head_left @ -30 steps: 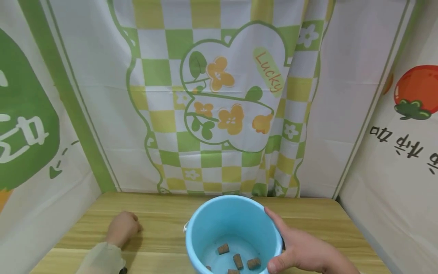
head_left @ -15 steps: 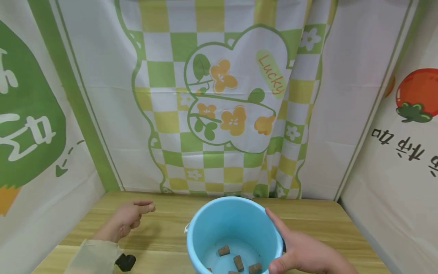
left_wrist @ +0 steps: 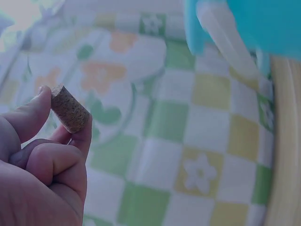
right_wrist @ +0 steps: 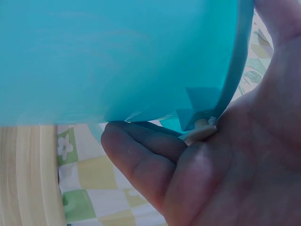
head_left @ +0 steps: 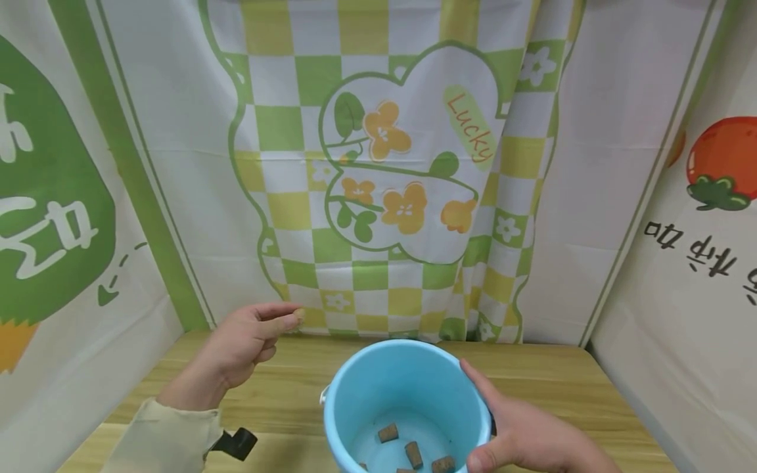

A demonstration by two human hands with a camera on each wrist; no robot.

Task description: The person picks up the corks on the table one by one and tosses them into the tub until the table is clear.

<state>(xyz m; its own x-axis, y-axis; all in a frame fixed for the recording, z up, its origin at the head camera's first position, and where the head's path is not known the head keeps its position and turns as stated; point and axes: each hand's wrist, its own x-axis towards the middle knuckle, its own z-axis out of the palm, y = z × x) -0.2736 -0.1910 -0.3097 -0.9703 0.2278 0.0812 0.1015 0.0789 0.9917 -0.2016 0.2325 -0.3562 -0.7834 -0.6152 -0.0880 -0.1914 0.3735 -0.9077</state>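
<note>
My left hand [head_left: 242, 345] is raised above the table, left of a light-blue bucket [head_left: 408, 374]. Between thumb and a fingertip it pinches a short brown cork [left_wrist: 70, 109], seen plainly in the left wrist view; the other fingers are curled in. On the bucket's right side, my right hand [head_left: 526, 427] grips the rim, and its fingers [right_wrist: 141, 155] lie against the outer wall in the right wrist view. Several corks [head_left: 388, 432] lie on the bucket's bottom, some cut off by the frame's lower edge.
A wooden table [head_left: 284, 420] bears the bucket. Behind it hangs a green-and-yellow checked cloth [head_left: 378, 276], with printed cloth on both sides. The bucket's white handle [left_wrist: 223, 35] hangs on its left side. A black strap piece [head_left: 236, 444] sticks out from my left sleeve.
My left hand has risen from the tabletop and moved right towards the bucket, with the cork now visible at its fingertips. The right hand and bucket have stayed nearly still.
</note>
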